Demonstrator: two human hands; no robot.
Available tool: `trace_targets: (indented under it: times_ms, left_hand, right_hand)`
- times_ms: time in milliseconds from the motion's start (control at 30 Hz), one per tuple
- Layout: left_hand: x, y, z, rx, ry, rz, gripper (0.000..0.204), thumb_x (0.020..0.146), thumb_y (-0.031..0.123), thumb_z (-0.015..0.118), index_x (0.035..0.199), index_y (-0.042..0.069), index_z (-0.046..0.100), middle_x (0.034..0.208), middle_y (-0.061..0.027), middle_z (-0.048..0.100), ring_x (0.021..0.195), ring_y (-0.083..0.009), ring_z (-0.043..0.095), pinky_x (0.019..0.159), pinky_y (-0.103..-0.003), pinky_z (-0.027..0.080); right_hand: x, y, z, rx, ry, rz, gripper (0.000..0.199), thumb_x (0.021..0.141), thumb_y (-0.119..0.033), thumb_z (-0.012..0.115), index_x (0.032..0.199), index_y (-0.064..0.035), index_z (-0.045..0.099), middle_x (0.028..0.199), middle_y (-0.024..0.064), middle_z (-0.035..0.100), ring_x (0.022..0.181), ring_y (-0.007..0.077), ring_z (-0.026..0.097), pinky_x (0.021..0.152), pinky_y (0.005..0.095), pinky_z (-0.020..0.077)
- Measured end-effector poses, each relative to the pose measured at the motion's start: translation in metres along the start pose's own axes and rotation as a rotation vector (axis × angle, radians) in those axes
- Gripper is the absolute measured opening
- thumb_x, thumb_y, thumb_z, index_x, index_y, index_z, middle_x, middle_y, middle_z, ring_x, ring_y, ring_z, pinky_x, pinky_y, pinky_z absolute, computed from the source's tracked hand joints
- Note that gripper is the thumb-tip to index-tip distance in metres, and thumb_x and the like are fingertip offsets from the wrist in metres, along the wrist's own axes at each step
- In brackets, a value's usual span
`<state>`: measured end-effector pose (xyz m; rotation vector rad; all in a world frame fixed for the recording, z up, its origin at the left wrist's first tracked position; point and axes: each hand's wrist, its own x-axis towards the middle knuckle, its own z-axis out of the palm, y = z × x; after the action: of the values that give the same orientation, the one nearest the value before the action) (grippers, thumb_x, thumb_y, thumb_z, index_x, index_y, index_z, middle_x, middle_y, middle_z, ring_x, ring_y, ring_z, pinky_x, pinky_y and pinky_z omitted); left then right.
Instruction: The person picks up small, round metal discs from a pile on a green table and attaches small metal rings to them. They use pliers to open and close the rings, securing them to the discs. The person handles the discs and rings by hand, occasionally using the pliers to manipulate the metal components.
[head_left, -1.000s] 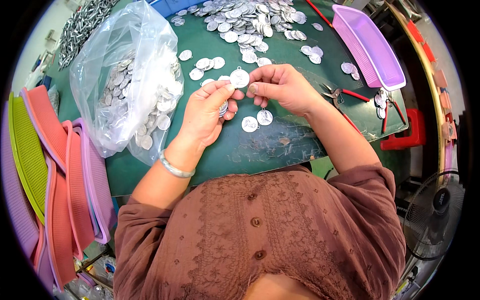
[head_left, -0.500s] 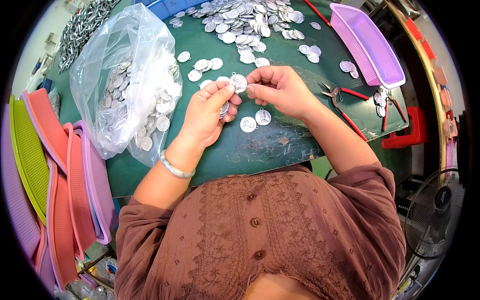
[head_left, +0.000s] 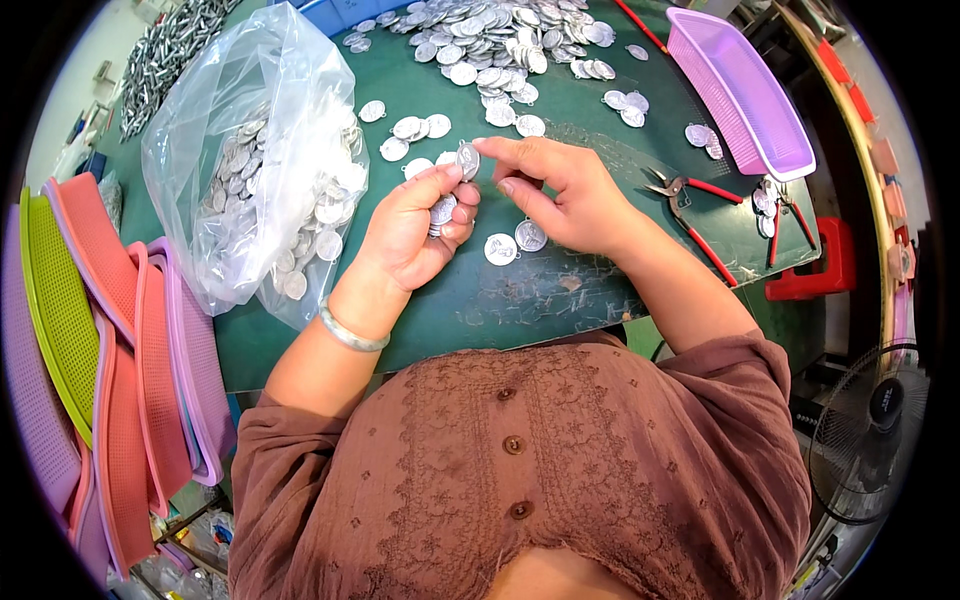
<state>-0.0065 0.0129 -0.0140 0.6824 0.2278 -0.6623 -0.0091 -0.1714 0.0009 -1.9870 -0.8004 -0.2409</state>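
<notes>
Between its thumb and fingertips my left hand (head_left: 400,235) pinches a silver medal (head_left: 467,160), tilted, with a small loop on its rim. More medals (head_left: 441,212) are stacked in that palm under the curled fingers. My right hand (head_left: 578,195) is at the right of the pinched medal, thumb and forefinger apart. Its forefinger tip is at the medal's edge; whether it touches, I cannot tell. Below the hands two loose medals (head_left: 515,243) lie on the green table mat (head_left: 420,340). Several others (head_left: 407,140) lie just beyond my left hand.
A large heap of medals (head_left: 500,35) covers the far middle. At left stand a clear plastic bag of medals (head_left: 245,60) and stacked coloured baskets (head_left: 120,400). Red-handled pliers (head_left: 690,205), more pliers (head_left: 795,220) and a purple basket (head_left: 735,85) lie at right.
My right thumb and forefinger have parted, and the forefinger has stretched toward the medal's upper edge. The pinched medal has turned from facing up to a slant.
</notes>
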Motion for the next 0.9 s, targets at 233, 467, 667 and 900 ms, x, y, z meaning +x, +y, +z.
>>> trace_targets:
  times_ms: [233,467,667,900]
  left_hand:
    - [0.001,0.002,-0.005,-0.082,-0.020,0.001,0.009,0.083,0.009,0.049,0.086,0.001,0.049,0.069,-0.0069,0.053,0.056,-0.0117,0.047,0.043,-0.019,0.036]
    - [0.000,-0.002,0.000,0.208,0.031,0.238,0.009,0.082,0.010,0.052,0.086,0.001,0.052,0.070,-0.0066,0.055,0.054,-0.0104,0.047,0.044,-0.019,0.036]
    - [-0.003,-0.008,0.007,0.462,0.048,0.290,0.009,0.083,0.010,0.052,0.087,0.002,0.054,0.071,-0.0052,0.057,0.052,-0.0078,0.046,0.044,-0.018,0.034]
    - [-0.004,-0.010,0.008,0.411,0.019,0.209,0.011,0.082,0.008,0.054,0.091,0.001,0.055,0.072,-0.0060,0.058,0.054,-0.0076,0.049,0.046,-0.018,0.038]
  right_hand:
    - [0.000,-0.006,0.000,-0.330,-0.019,-0.150,0.036,0.072,0.002,0.056,0.106,-0.0069,0.055,0.072,0.0076,0.054,0.063,0.0233,0.053,0.056,0.0292,0.0433]
    - [-0.001,0.000,-0.002,-0.190,-0.041,-0.169,0.028,0.075,-0.004,0.055,0.102,-0.0084,0.057,0.075,0.0080,0.057,0.066,0.0215,0.055,0.059,0.0304,0.0450]
    - [0.001,0.007,-0.005,0.389,0.010,0.432,0.021,0.080,-0.009,0.054,0.098,0.0014,0.057,0.081,0.0025,0.059,0.067,0.0072,0.052,0.061,0.0220,0.0444]
    - [0.003,0.005,-0.008,0.525,-0.006,0.557,0.018,0.080,-0.010,0.056,0.093,0.0002,0.059,0.073,-0.0005,0.056,0.062,0.0050,0.048,0.056,0.0185,0.0403]
